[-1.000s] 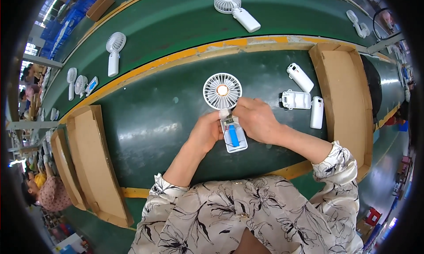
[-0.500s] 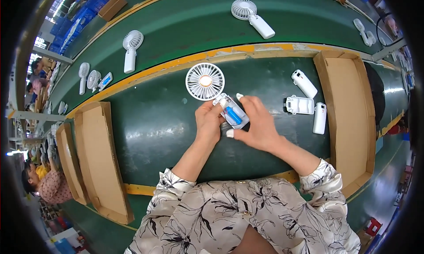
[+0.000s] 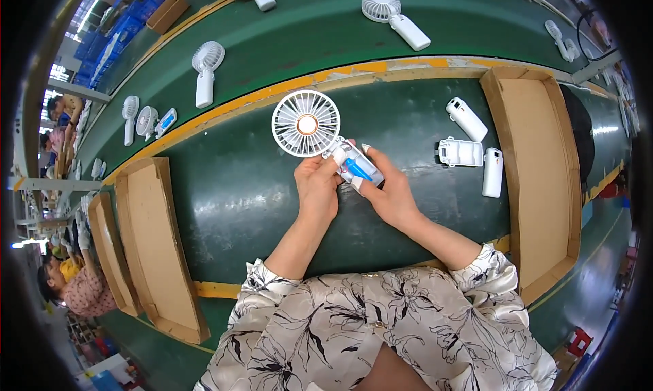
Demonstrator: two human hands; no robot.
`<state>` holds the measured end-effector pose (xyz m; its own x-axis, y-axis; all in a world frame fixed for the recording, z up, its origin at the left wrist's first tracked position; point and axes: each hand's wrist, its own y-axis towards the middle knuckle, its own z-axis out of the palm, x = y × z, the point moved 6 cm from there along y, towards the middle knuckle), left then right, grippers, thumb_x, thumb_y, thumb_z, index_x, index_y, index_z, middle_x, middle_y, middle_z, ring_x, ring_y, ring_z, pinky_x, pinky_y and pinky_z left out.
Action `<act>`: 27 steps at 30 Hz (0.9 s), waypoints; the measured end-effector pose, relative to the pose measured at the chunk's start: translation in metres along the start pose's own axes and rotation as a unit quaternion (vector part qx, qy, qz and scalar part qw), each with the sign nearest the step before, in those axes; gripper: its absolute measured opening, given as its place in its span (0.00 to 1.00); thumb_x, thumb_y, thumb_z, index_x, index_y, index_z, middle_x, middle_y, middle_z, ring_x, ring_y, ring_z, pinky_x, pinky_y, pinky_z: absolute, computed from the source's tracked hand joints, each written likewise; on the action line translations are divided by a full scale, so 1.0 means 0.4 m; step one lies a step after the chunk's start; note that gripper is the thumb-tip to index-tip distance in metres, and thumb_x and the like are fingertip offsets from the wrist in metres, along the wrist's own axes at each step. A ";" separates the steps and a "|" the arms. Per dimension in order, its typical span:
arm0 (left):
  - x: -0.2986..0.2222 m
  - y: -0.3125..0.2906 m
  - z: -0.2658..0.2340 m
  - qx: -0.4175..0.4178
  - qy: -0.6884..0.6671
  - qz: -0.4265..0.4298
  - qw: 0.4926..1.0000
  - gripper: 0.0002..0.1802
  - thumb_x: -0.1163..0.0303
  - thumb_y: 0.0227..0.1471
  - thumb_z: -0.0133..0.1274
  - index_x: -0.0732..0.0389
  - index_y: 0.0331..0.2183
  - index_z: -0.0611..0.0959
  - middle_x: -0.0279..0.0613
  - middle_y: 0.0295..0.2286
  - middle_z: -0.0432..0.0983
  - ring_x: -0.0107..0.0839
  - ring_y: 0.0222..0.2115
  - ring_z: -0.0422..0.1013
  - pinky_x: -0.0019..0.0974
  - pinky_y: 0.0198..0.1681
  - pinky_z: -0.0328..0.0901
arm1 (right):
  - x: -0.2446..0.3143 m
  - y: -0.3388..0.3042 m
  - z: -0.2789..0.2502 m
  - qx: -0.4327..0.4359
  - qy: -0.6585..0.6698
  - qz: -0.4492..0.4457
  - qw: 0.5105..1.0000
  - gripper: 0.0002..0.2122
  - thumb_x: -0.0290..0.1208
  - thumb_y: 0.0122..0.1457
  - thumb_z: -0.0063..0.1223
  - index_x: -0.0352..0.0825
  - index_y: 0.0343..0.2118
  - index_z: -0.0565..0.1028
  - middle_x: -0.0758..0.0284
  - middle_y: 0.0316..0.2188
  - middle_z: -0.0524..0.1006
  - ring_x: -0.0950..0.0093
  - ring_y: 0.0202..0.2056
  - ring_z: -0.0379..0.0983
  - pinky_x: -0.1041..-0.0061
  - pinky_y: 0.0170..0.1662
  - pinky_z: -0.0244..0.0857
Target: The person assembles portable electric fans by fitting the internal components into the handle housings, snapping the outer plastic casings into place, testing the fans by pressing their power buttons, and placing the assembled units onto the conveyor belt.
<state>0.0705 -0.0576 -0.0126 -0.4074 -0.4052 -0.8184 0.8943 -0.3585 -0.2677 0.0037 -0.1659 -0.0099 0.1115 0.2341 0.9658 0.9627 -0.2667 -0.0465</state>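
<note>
A white handheld fan (image 3: 307, 124) is held between both hands over the dark green table, its round head up and to the left. Its handle lies uncovered, with a blue battery cell (image 3: 358, 168) showing inside. My left hand (image 3: 317, 192) grips the neck just below the fan head. My right hand (image 3: 392, 195) closes round the handle's lower end, the thumb on the blue cell and the index finger along the far side. White tips cover some fingers. To the right lie an open handle shell (image 3: 460, 152) and two closed white handle pieces (image 3: 493, 172) (image 3: 467, 119).
Cardboard trays stand at the right (image 3: 541, 180) and left (image 3: 151, 241) of the table. Beyond a yellow-edged rail, a green conveyor belt (image 3: 299, 44) carries several white fans (image 3: 205, 74). Co-workers (image 3: 80, 282) sit far left.
The fan has come slightly up and left. My right thumb has shifted from the handle's lower end onto the blue cell. Another fan has appeared at the belt's far edge.
</note>
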 end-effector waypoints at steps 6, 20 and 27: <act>0.005 -0.012 -0.001 -0.018 -0.016 0.008 1.000 0.13 0.80 0.46 0.46 0.69 0.37 0.73 0.49 0.35 0.73 0.33 0.33 0.72 0.33 0.35 0.68 | 0.076 -0.012 -0.004 -0.051 -0.247 -0.165 0.954 0.25 0.23 0.43 0.50 0.28 0.47 0.60 0.57 0.34 0.70 0.60 0.28 0.70 0.68 0.27 0.65; 0.055 0.013 -0.021 -0.047 0.048 -0.082 0.994 0.10 0.79 0.46 0.46 0.69 0.35 0.75 0.43 0.31 0.74 0.30 0.30 0.72 0.30 0.31 0.68 | 0.063 0.006 -0.024 0.024 -0.252 -0.066 0.965 0.27 0.29 0.43 0.48 0.25 0.48 0.58 0.51 0.30 0.71 0.57 0.29 0.70 0.62 0.29 0.66; 0.098 -0.029 -0.049 -0.030 -0.002 -0.155 0.987 0.10 0.79 0.42 0.48 0.68 0.33 0.75 0.42 0.28 0.73 0.30 0.28 0.72 0.32 0.30 0.69 | 0.110 0.026 -0.331 -0.184 -0.457 -0.065 0.868 0.18 0.23 0.42 0.50 0.31 0.40 0.68 0.56 0.33 0.70 0.59 0.38 0.66 0.64 0.41 0.62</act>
<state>0.0476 -0.0528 -0.0517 -0.6645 -0.2876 -0.6897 0.7354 -0.4157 -0.5351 -0.0141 -0.2820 0.0658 0.3184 0.8840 0.3423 0.8565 -0.4230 0.2957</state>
